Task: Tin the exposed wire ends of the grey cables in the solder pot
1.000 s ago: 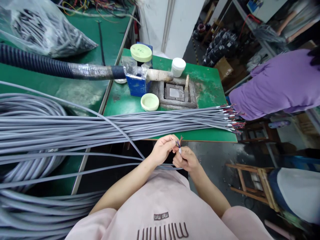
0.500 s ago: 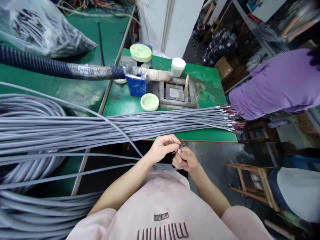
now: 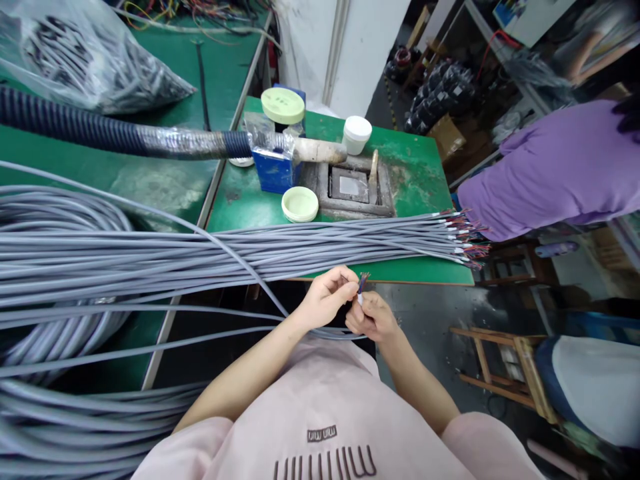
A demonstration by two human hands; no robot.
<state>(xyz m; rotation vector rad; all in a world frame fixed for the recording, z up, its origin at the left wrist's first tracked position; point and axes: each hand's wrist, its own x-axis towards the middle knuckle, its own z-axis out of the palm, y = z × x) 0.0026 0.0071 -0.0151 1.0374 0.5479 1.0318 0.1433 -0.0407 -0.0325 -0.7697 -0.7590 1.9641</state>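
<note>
My right hand [image 3: 371,316] is closed around the end of a grey cable, just below a white band. Thin coloured wires [image 3: 363,280] stick up from that end in a tight bunch. The fingers of my left hand [image 3: 333,293] pinch at the wires from the left side. Behind both hands a thick bundle of grey cables [image 3: 300,250] lies across the green bench [image 3: 420,267]. Its stripped ends [image 3: 470,247], with white bands and coloured wires, reach the bench's right edge.
A solder pot [image 3: 350,188] is set in the bench, near a blue box [image 3: 274,172], a fume hose [image 3: 200,143], a white jar [image 3: 357,135] and a shallow pale lid [image 3: 300,204]. Coiled cable [image 3: 65,427] fills the left. A person in purple [image 3: 555,170] is at right, near a wooden stool [image 3: 505,367].
The coloured wires were splayed, with an orange one pointing left; now they stand together in an upright bunch. My left fingers have shifted slightly up against them.
</note>
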